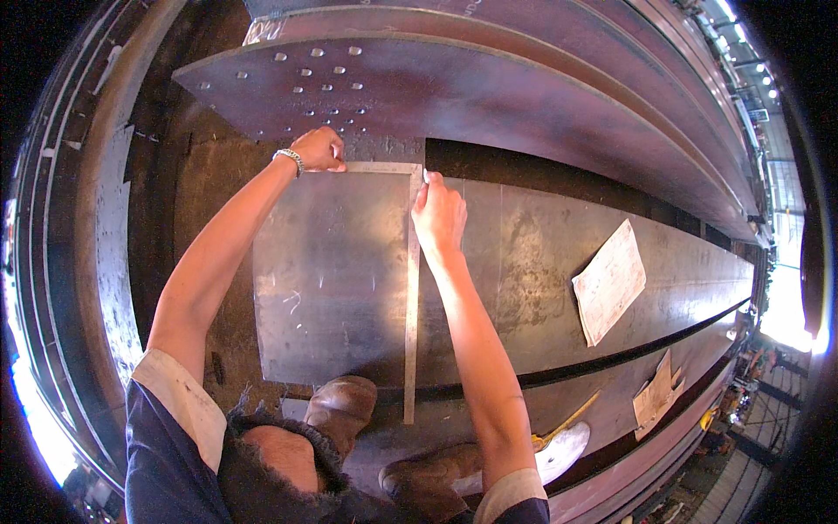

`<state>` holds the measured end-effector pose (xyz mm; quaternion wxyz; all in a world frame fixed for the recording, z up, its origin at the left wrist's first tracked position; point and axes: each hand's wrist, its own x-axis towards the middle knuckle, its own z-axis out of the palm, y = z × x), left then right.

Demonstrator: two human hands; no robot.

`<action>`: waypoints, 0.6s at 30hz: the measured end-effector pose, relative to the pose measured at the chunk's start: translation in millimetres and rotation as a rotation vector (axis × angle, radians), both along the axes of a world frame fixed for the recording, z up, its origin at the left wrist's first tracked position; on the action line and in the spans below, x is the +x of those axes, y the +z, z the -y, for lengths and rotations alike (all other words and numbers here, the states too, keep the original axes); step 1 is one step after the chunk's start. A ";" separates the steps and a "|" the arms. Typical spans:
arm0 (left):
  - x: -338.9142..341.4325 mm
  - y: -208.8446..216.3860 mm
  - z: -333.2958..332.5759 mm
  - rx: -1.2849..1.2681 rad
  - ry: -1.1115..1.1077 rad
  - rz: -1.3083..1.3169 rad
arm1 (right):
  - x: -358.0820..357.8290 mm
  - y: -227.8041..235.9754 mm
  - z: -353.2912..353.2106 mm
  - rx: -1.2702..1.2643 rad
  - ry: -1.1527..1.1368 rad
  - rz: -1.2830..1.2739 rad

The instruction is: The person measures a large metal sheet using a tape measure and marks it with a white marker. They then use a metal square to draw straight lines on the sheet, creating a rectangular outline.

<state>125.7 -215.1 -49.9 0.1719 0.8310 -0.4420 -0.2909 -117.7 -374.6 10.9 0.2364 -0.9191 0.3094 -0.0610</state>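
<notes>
A metal framing square [411, 297] lies on a wide grey steel plate [336, 253]. Its short leg runs along the plate's far edge and its long leg comes down toward me. My left hand [319, 150], with a chain bracelet at the wrist, has its fingers curled round the end of the short leg. Close to the square's corner, my right hand [440, 214] pinches a small white marking stick [426, 176], which looks like chalk or soapstone. Its tip is at the outer side of the corner. Faint light marks show on the plate.
Beyond the plate stands a steel beam [489, 96] with several bolt holes at its left end. Folded papers [611, 284] lie on the plate at right; brown cardboard [657, 397] lies nearer. A yellow tape measure blade [572, 417] is beside my right forearm. My boots [342, 410] are below.
</notes>
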 end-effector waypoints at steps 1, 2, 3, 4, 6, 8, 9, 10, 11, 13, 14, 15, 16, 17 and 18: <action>0.0 0.1 -0.4 0.025 0.009 0.006 | -1.1 -0.5 -0.3 0.003 0.014 0.004; -1.2 1.7 2.3 0.048 0.016 0.009 | -2.4 -1.8 1.2 -0.011 0.020 0.024; -2.5 3.4 4.7 0.070 0.023 0.013 | -3.2 -2.9 3.0 -0.025 0.025 0.044; -3.8 5.2 7.2 0.051 0.019 0.015 | -4.0 -4.0 5.4 -0.040 0.031 0.063; -5.7 3.9 3.3 0.034 0.014 0.017 | -4.3 -4.2 4.9 -0.040 0.066 0.087; 1.5 3.8 1.1 0.030 -0.003 0.034 | -2.2 -3.4 4.4 -0.045 0.097 0.091; 2.3 1.5 2.2 0.027 -0.018 0.034 | -3.9 -1.8 5.2 -0.051 0.106 0.075; 3.1 -0.4 3.1 0.005 -0.025 0.056 | -8.6 0.2 5.3 -0.059 0.114 0.060; 3.1 -2.7 2.9 -0.015 -0.033 0.074 | -16.6 5.4 2.3 -0.042 0.120 0.023; -0.8 -4.1 -1.2 -0.055 -0.040 0.063 | -40.7 15.8 -7.2 0.048 0.172 -0.043; -5.2 -2.9 1.1 -0.044 -0.050 0.034 | -60.1 21.1 -12.6 0.090 0.195 -0.082; -0.9 -2.0 0.2 -0.028 -0.055 0.016 | -79.2 21.8 -24.4 0.042 0.208 -0.098; 1.6 -2.5 0.1 -0.012 -0.059 -0.002 | -103.2 26.3 -33.2 0.175 0.228 -0.200; 10.5 -8.6 -8.7 -0.026 -0.046 0.004 | -124.0 36.5 -49.2 0.176 0.239 -0.167; 9.9 -9.3 -4.8 -0.005 -0.045 0.012 | -151.0 36.9 -59.3 0.164 0.268 -0.181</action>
